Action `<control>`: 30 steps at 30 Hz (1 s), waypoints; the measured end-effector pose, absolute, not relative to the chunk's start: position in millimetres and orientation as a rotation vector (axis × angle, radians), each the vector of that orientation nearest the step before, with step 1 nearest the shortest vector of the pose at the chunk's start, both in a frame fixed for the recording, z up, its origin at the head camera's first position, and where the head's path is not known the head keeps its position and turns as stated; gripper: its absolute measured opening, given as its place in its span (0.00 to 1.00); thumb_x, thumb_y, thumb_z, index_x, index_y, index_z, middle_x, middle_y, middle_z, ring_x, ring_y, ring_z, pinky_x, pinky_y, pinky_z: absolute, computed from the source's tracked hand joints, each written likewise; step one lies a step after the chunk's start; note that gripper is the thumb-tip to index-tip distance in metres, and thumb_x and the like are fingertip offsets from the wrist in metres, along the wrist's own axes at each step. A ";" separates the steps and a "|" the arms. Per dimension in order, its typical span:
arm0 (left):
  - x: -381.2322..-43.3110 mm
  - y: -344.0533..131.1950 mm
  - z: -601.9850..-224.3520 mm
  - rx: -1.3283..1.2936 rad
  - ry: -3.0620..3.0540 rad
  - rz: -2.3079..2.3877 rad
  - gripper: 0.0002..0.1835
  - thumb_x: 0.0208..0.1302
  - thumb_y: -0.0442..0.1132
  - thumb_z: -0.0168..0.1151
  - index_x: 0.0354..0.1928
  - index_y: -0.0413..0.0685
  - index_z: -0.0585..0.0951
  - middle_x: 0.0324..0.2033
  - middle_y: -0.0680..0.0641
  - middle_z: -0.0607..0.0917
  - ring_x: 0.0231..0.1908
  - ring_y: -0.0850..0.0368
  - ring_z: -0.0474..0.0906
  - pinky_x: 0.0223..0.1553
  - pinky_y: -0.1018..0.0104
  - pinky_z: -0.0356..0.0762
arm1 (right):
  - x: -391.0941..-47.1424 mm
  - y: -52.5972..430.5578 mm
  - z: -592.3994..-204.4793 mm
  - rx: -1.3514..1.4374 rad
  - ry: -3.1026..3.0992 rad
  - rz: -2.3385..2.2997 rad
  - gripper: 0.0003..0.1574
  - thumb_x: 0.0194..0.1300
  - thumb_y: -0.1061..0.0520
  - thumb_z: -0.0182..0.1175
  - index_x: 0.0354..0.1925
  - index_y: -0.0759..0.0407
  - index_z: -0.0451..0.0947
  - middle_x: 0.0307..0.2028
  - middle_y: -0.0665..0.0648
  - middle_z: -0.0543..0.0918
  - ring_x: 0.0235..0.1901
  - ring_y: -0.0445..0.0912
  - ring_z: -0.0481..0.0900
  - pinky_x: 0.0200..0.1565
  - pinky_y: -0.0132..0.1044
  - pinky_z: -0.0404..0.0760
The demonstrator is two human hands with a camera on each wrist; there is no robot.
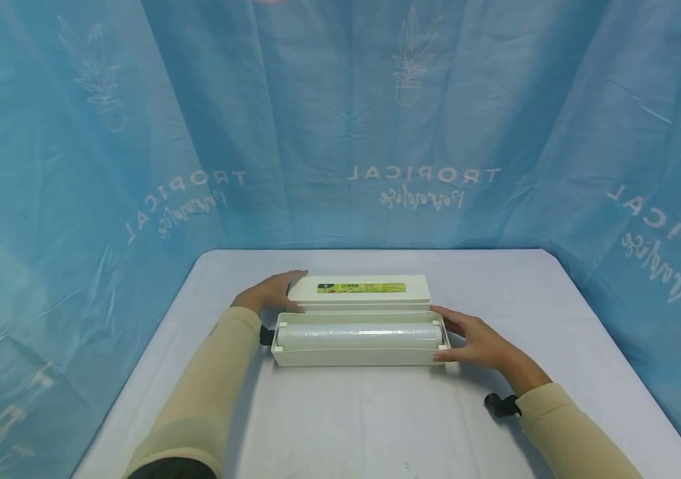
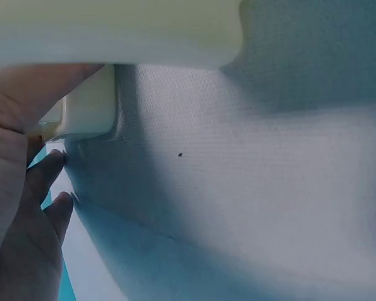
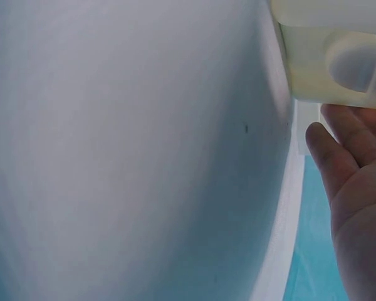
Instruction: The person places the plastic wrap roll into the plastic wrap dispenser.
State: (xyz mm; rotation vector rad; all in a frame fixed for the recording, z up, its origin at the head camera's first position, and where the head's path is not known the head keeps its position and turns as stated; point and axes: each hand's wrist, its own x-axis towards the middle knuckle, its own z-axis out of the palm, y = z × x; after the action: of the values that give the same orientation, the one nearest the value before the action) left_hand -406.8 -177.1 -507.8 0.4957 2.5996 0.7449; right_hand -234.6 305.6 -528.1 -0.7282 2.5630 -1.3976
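A long cream box (image 1: 358,359) lies crosswise on the table with its top uncovered, and a roll of clear cling film (image 1: 359,336) rests inside. Right behind the box is its cream lid (image 1: 370,301), which carries a green-yellow label (image 1: 361,288). My left hand (image 1: 269,293) holds the lid's left end, thumb at the near edge and fingers at the far edge. My right hand (image 1: 478,340) grips the box's right end, its thumb at the front corner and fingers at the back corner. The right wrist view shows a rounded recess in the box's end wall (image 3: 310,75).
A white cloth covers the table (image 1: 364,419). Blue printed curtains (image 1: 340,133) enclose it at the back and both sides. Black straps with small mounts (image 1: 500,405) sit at the wrists.
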 end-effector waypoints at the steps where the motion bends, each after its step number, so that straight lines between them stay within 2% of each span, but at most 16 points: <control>1: -405.9 -177.7 -507.8 0.503 2.602 0.748 0.64 0.48 0.53 0.88 0.84 0.57 0.59 0.81 0.44 0.59 0.79 0.40 0.51 0.75 0.39 0.52 | -234.5 305.1 -527.7 -0.724 2.565 -1.394 0.65 0.56 0.47 0.84 0.81 0.58 0.60 0.77 0.62 0.64 0.74 0.62 0.64 0.70 0.66 0.61; 13: -404.9 -180.9 -513.8 0.497 2.604 0.814 0.60 0.48 0.57 0.87 0.82 0.57 0.65 0.77 0.44 0.67 0.76 0.40 0.59 0.73 0.36 0.57 | -233.3 303.7 -528.3 -0.725 2.569 -1.393 0.66 0.56 0.48 0.84 0.82 0.59 0.59 0.77 0.62 0.64 0.73 0.63 0.65 0.69 0.68 0.62; 21: -403.3 -182.0 -517.3 0.523 2.610 0.865 0.58 0.48 0.55 0.88 0.80 0.55 0.68 0.75 0.45 0.69 0.75 0.42 0.60 0.73 0.37 0.57 | -232.6 304.4 -528.9 -0.751 2.544 -1.418 0.65 0.57 0.50 0.83 0.82 0.59 0.58 0.77 0.63 0.64 0.74 0.64 0.64 0.70 0.68 0.61; 30: -404.5 -186.6 -520.9 0.517 2.619 0.955 0.58 0.41 0.59 0.89 0.77 0.54 0.73 0.71 0.45 0.75 0.73 0.41 0.65 0.72 0.36 0.59 | -233.1 305.0 -528.9 -0.751 2.539 -1.422 0.65 0.57 0.48 0.83 0.82 0.58 0.58 0.78 0.62 0.64 0.74 0.63 0.63 0.69 0.68 0.61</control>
State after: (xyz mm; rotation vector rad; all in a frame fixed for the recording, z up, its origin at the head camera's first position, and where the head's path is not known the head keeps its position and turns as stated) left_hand -404.5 -186.6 -520.9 0.5173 2.6193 0.9547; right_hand -233.1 305.0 -528.9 -0.7506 2.5393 -1.4218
